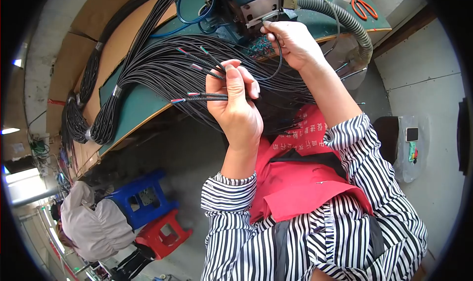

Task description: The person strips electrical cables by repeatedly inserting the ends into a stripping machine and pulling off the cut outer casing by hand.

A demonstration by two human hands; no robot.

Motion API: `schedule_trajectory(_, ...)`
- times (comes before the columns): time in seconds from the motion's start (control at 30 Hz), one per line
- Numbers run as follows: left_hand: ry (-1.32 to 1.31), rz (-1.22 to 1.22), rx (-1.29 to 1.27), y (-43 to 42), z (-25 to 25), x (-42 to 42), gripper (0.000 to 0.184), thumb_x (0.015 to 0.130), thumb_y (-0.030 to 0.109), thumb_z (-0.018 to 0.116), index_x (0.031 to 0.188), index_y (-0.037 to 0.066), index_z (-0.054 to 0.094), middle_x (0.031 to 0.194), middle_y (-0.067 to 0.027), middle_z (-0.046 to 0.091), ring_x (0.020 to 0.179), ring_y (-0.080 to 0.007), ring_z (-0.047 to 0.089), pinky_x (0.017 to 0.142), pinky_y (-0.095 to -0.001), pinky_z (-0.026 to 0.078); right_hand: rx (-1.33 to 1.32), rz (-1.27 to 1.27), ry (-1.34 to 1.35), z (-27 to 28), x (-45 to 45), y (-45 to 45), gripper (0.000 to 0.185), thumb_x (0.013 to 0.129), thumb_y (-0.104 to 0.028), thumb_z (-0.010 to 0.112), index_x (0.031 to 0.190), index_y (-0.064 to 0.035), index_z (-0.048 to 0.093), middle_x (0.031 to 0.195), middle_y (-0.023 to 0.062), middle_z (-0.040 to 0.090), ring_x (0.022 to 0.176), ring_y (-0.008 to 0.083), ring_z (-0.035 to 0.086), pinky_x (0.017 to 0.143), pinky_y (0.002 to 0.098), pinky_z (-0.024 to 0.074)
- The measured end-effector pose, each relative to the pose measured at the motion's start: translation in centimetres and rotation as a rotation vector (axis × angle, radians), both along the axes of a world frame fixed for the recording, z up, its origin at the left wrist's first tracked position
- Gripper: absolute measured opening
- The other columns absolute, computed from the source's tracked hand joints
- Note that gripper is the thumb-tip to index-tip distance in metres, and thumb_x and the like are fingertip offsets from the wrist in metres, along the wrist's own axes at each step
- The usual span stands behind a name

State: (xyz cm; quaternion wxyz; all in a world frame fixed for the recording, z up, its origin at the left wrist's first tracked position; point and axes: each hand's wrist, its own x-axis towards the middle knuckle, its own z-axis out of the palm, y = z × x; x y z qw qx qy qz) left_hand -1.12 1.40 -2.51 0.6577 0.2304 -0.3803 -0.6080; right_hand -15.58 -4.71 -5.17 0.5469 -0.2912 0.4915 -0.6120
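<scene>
My left hand [234, 96] is closed around several black cables [197, 98], whose ends stick out to the left with red, green, blue and white inner wires showing. Pinched in my right hand [290, 42] is one black cable [280, 59], its end held at the front of a bench machine [258, 12]. That cable loops down from the right fingers toward the left hand. A large bundle of black cables [167, 59] lies across the green bench top [129, 91], tied near its left end. The very tip of the cable at the machine is hidden.
Small coloured scraps [261, 45] lie below the machine. A grey corrugated hose [332, 10] curves down the right side, near orange-handled pliers [363, 7]. Blue [143, 199] and red [165, 234] stools stand at lower left, beside another person [93, 222].
</scene>
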Motion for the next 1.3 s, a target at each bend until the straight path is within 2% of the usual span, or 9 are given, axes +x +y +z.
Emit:
schedule_trajectory(0.07, 0.071, -0.015, 0.008, -0.2, 0.0, 0.1, 0.011, 0.088, 0.010, 0.051, 0.093, 0.000, 0.050, 0.071, -0.0028, 0.049, 0.053, -0.0066, 0.040, 0.048, -0.0184, 0.032, -0.014, -0.014, 0.000, 0.4, 0.3, 0.4, 0.019, 0.080, -0.020, 0.060, 0.078, -0.0007, 0.062, 0.057, -0.0024, 0.050, 0.043, 0.0038, 0.036, 0.040, 0.0167, 0.0249)
schedule_trajectory(0.17, -0.033, 0.022, 0.052, -0.3, 0.1, 0.3, 0.012, 0.084, 0.005, 0.056, 0.095, -0.001, 0.052, 0.073, -0.0012, 0.050, 0.054, -0.0047, 0.040, 0.048, -0.0169, 0.031, -0.019, 0.129, 0.139, 2.0, 0.9, 2.6, 0.020, 0.081, -0.021, 0.060, 0.077, -0.0021, 0.062, 0.058, -0.0030, 0.050, 0.045, 0.0028, 0.035, 0.041, 0.0166, 0.0253)
schedule_trajectory(0.33, -0.071, -0.030, 0.165, 0.0, 0.7, 0.2, 0.018, 0.080, 0.002, 0.060, 0.097, -0.002, 0.055, 0.073, -0.0008, 0.052, 0.055, -0.0038, 0.041, 0.047, -0.0169, 0.031, -0.308, 0.254, 0.358, 2.4, 1.7, 6.5, 0.016, 0.084, -0.012, 0.056, 0.081, 0.0027, 0.062, 0.063, -0.0002, 0.055, 0.057, 0.0048, 0.048, 0.050, 0.0183, 0.0380)
schedule_trajectory(0.5, -0.114, 0.007, 0.169, 0.4, 0.6, 0.0, 0.015, 0.079, 0.002, 0.061, 0.093, -0.002, 0.057, 0.071, -0.0016, 0.053, 0.053, -0.0039, 0.041, 0.047, -0.0169, 0.031, -0.362, 0.231, 0.395, 2.5, 2.0, 8.0, 0.012, 0.083, -0.009, 0.057, 0.082, 0.0024, 0.062, 0.063, 0.0015, 0.057, 0.059, 0.0054, 0.051, 0.054, 0.0187, 0.0415)
schedule_trajectory(0.77, -0.074, -0.045, 0.101, 0.1, -0.1, 0.1, 0.010, 0.078, 0.000, 0.059, 0.088, -0.002, 0.057, 0.068, -0.0027, 0.053, 0.051, -0.0048, 0.041, 0.046, -0.0174, 0.031, -0.336, 0.230, 0.409, 1.8, 2.1, 8.3, 0.011, 0.083, -0.008, 0.057, 0.085, 0.0028, 0.061, 0.065, 0.0020, 0.057, 0.060, 0.0055, 0.052, 0.054, 0.0185, 0.0419)
schedule_trajectory(1.03, 0.008, -0.044, 0.184, 0.2, 0.4, -0.2, 0.006, 0.076, -0.004, 0.057, 0.081, -0.001, 0.055, 0.065, -0.0035, 0.051, 0.048, -0.0060, 0.039, 0.047, -0.0191, 0.033, -0.376, 0.164, 0.495, 1.4, 2.7, 8.5, 0.010, 0.084, -0.006, 0.056, 0.087, 0.0029, 0.060, 0.068, 0.0030, 0.058, 0.062, 0.0065, 0.052, 0.056, 0.0194, 0.0435)
schedule_trajectory(1.17, 0.008, -0.055, 0.192, 0.5, 0.6, -0.3, 0.006, 0.076, -0.003, 0.057, 0.081, -0.001, 0.055, 0.065, -0.0034, 0.052, 0.049, -0.0058, 0.040, 0.048, -0.0190, 0.035, -0.367, 0.160, 0.503, 1.0, 2.9, 8.4, 0.010, 0.083, -0.006, 0.056, 0.087, 0.0025, 0.060, 0.069, 0.0032, 0.058, 0.063, 0.0070, 0.052, 0.056, 0.0197, 0.0437)
schedule_trajectory(1.3, -0.109, 0.004, 0.129, 0.7, 0.5, -0.8, 0.006, 0.077, 0.000, 0.054, 0.082, -0.003, 0.054, 0.063, -0.0052, 0.052, 0.045, -0.0067, 0.039, 0.046, -0.0210, 0.032, -0.363, 0.159, 0.516, 0.8, 3.0, 8.5, 0.010, 0.083, -0.005, 0.055, 0.087, 0.0031, 0.060, 0.070, 0.0032, 0.058, 0.064, 0.0069, 0.052, 0.057, 0.0200, 0.0439)
